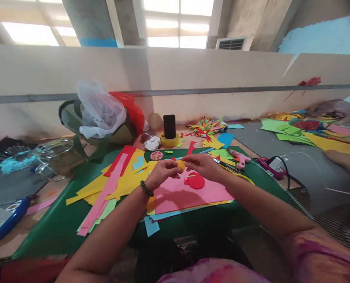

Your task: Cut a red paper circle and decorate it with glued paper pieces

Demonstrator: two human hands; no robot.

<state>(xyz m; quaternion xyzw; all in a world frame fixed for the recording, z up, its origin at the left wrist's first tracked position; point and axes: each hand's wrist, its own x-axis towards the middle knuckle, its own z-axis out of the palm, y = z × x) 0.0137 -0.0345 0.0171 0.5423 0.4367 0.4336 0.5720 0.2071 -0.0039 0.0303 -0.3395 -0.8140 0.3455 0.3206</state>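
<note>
Between finger and thumb, my left hand (164, 173) pinches a small rounded yellow felt piece (181, 165). My right hand (203, 166) meets it from the other side, its fingers closed at the piece's upper edge. A tiny bit of red shows behind the fingertips; what it belongs to is hidden. Just below the hands, a red felt cutout (197, 181), round with a short tab, lies on a pink felt sheet (175, 198). A thin pale green strip rests on the red cutout. Yellow and blue sheets stick out from under the pink one.
Yellow sheets and a long pink strip (104, 196) spread to the left. A round tin (156, 155), a phone (169, 127) on a tape roll, and colourful scraps (207, 127) stand behind. Rightward lie a cutter (228, 166) and a pink glue gun (240, 159). Another person's hand (338, 157) is far right.
</note>
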